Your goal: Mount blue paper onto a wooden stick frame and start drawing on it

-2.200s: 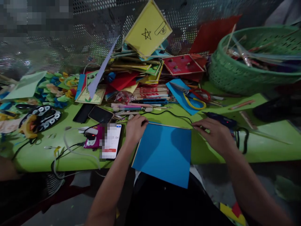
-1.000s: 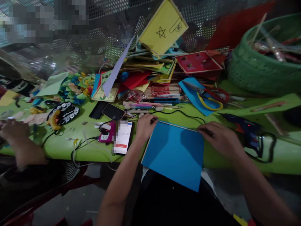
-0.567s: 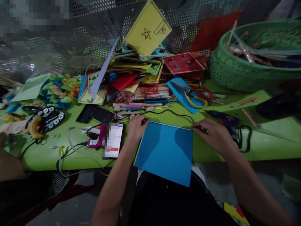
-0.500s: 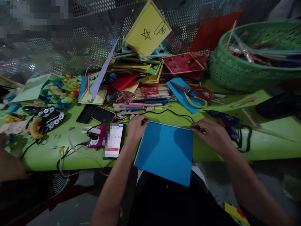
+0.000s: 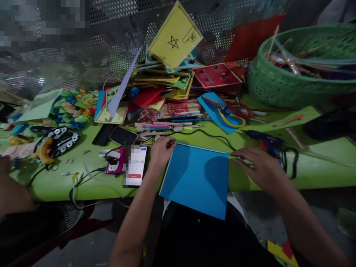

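A square blue sheet of paper [image 5: 198, 181] lies at the table's front edge, its near part jutting over my lap. Thin pale sticks run along its far and left edges; the far stick [image 5: 200, 147] reaches the right corner. My left hand [image 5: 163, 148] is closed at the far left corner, fingertips pinching the sheet and stick there. Just off the far right corner is my right hand [image 5: 254, 161], fingers stretched and slightly apart, holding nothing. The glue gun [image 5: 263, 140] with a red light lies beyond that hand.
Left of my arm are a phone [image 5: 137, 167], a purple power socket [image 5: 114, 163] and loose cables. Scissors [image 5: 226, 111], bundled sticks and stacked decorated cards [image 5: 174, 39] are behind. A green basket [image 5: 300, 89] stands at right. Another person's arm [image 5: 12, 185] is at far left.
My right hand has let go of the far right corner and moved slightly right, its fingers opening. My left hand stays at its corner.
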